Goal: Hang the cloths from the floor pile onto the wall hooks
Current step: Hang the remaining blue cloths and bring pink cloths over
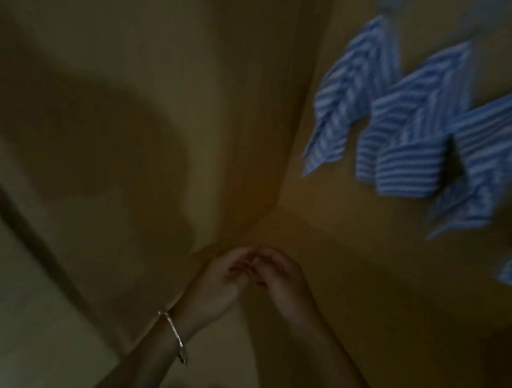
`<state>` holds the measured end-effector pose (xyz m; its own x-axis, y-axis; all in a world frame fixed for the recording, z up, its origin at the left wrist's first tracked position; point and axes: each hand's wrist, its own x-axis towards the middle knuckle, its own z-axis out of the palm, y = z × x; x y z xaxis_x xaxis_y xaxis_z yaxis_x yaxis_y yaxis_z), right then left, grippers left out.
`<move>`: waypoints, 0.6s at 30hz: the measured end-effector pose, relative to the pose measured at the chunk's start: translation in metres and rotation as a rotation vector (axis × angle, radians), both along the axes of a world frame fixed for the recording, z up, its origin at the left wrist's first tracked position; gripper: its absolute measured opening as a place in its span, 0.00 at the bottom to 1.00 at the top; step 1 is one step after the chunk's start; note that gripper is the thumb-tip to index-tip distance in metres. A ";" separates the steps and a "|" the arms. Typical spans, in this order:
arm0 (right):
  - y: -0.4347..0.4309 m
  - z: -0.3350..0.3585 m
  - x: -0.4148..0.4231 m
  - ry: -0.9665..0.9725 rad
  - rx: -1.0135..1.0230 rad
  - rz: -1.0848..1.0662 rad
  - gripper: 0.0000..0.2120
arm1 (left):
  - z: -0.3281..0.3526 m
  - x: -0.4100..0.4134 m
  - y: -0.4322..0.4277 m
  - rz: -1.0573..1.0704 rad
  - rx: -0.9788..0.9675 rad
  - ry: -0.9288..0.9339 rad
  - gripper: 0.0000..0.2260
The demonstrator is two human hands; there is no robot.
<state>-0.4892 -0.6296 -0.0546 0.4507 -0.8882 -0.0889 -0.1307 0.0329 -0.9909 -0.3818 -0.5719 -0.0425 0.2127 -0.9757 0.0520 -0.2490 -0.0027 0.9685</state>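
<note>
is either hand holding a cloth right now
No, the left hand and right hand touch at the fingers with no fabric in them; the striped cloths hang on the wall.

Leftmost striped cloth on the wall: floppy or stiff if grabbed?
Probably floppy: the leftmost striped cloth hangs in soft folds down to a drooping corner. Likely light, since it looks thin, so a nudge should swing it rather than shift it bodily.

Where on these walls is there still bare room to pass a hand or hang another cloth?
Bare: the left wall up to the corner, and the right wall just below the striped cloths. Crowded: the upper right wall, where the cloths hang close together.
</note>
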 end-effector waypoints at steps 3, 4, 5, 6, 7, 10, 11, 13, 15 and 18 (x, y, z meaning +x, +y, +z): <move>0.041 -0.039 0.005 -0.032 0.182 0.119 0.11 | -0.036 -0.005 0.049 0.146 0.109 -0.053 0.19; 0.053 -0.052 0.007 -0.029 0.229 0.148 0.11 | -0.044 -0.007 0.065 0.174 0.128 -0.077 0.19; 0.065 -0.065 0.009 -0.012 0.254 0.184 0.11 | -0.052 -0.010 0.080 0.206 0.157 -0.078 0.19; 0.076 -0.077 0.011 0.029 0.257 0.228 0.11 | -0.060 -0.012 0.096 0.243 0.190 -0.063 0.18; 0.088 -0.085 0.013 0.062 0.259 0.285 0.10 | -0.067 -0.014 0.111 0.294 0.218 -0.046 0.18; 0.117 -0.097 0.016 0.148 0.283 0.429 0.10 | -0.085 -0.017 0.149 0.466 0.271 -0.014 0.21; 0.124 -0.097 0.018 0.163 0.281 0.460 0.11 | -0.091 -0.016 0.159 0.504 0.289 -0.011 0.21; 0.134 -0.094 0.023 0.193 0.260 0.531 0.11 | -0.101 -0.017 0.175 0.578 0.328 0.012 0.18; 0.147 -0.089 0.029 0.230 0.236 0.607 0.11 | -0.103 -0.019 0.191 0.644 0.339 0.055 0.16; 0.170 -0.081 0.038 0.242 0.235 0.688 0.09 | -0.099 -0.019 0.218 0.717 0.333 0.063 0.16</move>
